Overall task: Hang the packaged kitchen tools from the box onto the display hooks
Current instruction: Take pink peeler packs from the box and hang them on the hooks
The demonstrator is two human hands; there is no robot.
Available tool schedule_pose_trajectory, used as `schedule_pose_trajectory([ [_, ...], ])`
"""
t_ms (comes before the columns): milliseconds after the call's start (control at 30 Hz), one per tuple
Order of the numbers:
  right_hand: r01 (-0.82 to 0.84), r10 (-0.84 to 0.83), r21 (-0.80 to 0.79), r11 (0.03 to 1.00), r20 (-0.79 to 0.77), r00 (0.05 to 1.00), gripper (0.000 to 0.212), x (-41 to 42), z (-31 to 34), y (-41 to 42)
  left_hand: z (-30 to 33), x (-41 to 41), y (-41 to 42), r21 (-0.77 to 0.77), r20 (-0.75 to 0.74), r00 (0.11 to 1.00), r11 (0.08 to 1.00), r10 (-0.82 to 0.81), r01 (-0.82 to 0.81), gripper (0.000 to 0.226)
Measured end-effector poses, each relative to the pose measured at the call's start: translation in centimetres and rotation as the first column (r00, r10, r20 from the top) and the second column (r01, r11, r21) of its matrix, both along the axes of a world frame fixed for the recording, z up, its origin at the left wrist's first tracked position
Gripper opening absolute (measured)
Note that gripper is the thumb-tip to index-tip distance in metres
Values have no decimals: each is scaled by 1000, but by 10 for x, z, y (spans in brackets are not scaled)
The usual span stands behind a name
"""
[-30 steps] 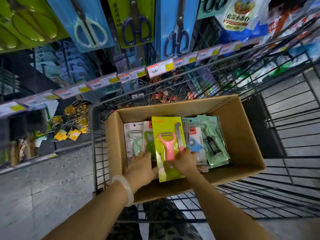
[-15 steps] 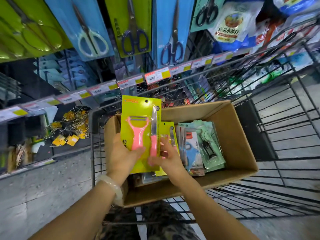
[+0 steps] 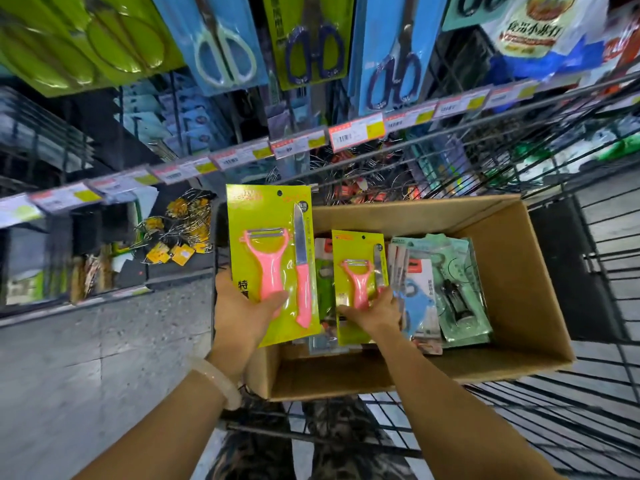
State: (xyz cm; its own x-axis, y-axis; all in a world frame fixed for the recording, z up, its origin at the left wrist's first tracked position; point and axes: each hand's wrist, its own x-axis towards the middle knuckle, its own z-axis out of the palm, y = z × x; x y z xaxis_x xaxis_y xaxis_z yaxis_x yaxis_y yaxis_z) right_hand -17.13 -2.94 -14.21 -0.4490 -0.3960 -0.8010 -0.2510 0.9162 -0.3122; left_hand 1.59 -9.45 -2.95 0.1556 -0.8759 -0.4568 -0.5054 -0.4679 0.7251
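A big brown cardboard box point(image 3: 512, 306) sits in a black wire cart point(image 3: 588, 427). All places here are told from this box.

The left hand point(image 3: 242, 313) is over the left end of the box. It grasps a green card pack with a pink peeler and a pink-handled knife point(image 3: 273, 265). The thumb lies across the front of the pack, on the peeler's handle. The pack stands upright, and its top reaches above the box's far wall. A pale bracelet point(image 3: 218, 382) is on that wrist.

The right hand point(image 3: 375, 315) is inside the box, near the middle. Its fingers grasp the low part of a second green card pack with a pink peeler point(image 3: 358, 285), which is the same kind. This pack stands up in the box.

Pale green and white packs of other tools point(image 3: 450, 292) lie in the right half of the box.

Above the box, behind it, packs of scissors on blue and green cards point(image 3: 311, 39) hang over a row of white and yellow price tags point(image 3: 356, 133).
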Motion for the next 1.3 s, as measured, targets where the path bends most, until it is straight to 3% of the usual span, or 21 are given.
schedule_pose_trajectory([
  [100, 11, -8, 39, 999, -73, 997, 119, -1, -3, -2, 1, 1, 2, 32, 22, 1000, 999, 1, -2, 73],
  [200, 10, -2, 89, 996, -89, 996, 117, -5, -3, 1, -1, 2, 5, 49, -8, 1000, 999, 14, -13, 59],
  [367, 2, 10, 139, 990, -85, 996, 115, -2, 6, 6, 1, 6, 11, 54, -57, 998, 998, -21, 24, 56],
  [567, 164, -170, -130, 978, -36, 985, 106, 3, 37, 23, 12, 19, 11, 66, -108, 993, 996, -49, 56, 53],
  [733, 270, -318, -416, 869, -49, 947, 115, 18, 62, 30, 29, 39, 5, 19, -168, 984, 998, -57, 61, 53],
  [933, 137, -240, -619, 773, -87, 967, 79, 76, 150, 2, 59, 87, -5, -73, -263, 960, 994, -92, 76, 47],
  [1000, 74, -220, -677, 732, -132, 967, 75, 102, 170, -8, 73, 111, -6, -124, -295, 951, 991, -91, 56, 41],
  [1133, 2, -177, -697, 717, -180, 968, 95, 163, 195, -22, 98, 168, -7, -188, -338, 938, 982, -70, 6, 33],
  [1300, -101, -79, -748, 656, -202, 976, 109, 239, 223, -33, 118, 245, -5, -213, -385, 922, 970, 27, -117, 49],
])
